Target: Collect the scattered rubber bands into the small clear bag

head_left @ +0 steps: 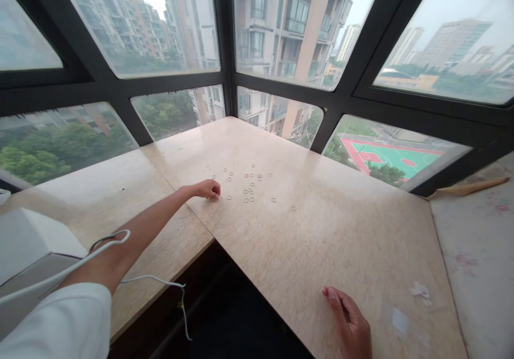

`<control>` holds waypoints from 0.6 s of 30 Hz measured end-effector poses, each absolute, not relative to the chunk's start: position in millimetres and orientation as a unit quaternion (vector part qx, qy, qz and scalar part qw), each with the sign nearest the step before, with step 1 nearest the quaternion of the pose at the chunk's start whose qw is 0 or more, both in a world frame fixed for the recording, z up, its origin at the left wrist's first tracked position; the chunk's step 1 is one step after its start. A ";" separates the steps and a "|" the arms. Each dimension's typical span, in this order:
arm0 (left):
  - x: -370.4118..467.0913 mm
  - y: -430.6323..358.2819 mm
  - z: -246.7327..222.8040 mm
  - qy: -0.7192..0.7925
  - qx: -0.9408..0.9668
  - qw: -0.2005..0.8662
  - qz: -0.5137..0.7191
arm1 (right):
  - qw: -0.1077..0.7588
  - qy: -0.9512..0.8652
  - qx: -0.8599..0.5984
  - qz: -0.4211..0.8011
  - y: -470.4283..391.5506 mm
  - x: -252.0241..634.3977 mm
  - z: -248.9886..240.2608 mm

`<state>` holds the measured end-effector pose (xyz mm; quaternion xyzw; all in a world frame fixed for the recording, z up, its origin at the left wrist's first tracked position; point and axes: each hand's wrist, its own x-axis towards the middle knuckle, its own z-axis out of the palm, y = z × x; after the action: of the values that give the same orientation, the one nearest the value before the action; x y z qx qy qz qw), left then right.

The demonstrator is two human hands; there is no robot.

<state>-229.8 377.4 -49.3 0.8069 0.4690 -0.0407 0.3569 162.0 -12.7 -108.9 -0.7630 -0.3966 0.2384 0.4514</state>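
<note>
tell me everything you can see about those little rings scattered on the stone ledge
The rings are many tiny thin loops, pale and possibly translucent; material unclear. They lie flat and loosely scattered, mostly apart, on the beige marble-like ledge near the window corner. The left hand rests, fingers curled, at the cluster's left edge; whether it touches one is too small to tell.

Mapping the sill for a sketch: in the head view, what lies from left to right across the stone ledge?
white cable → left hand → scattered small rings → right hand → scraps of white paper
</note>
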 end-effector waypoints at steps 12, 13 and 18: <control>-176.9 376.8 -23.0 0.502 0.729 0.436 0.165 | 0.462 -0.398 -0.755 0.240 -12.7 160.8 -108.3; -169.1 377.5 -23.4 0.508 0.728 0.426 0.176 | 0.463 -0.397 -0.755 0.242 -12.7 160.6 -107.8; -147.0 385.5 -24.6 0.562 0.715 0.359 0.211 | 0.462 -0.392 -0.756 0.247 -13.8 161.0 -108.1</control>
<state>-147.0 385.5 -24.6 0.7148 0.5619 0.2113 0.3588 161.0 -13.8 -108.1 -0.7559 -0.3922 0.2472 0.4623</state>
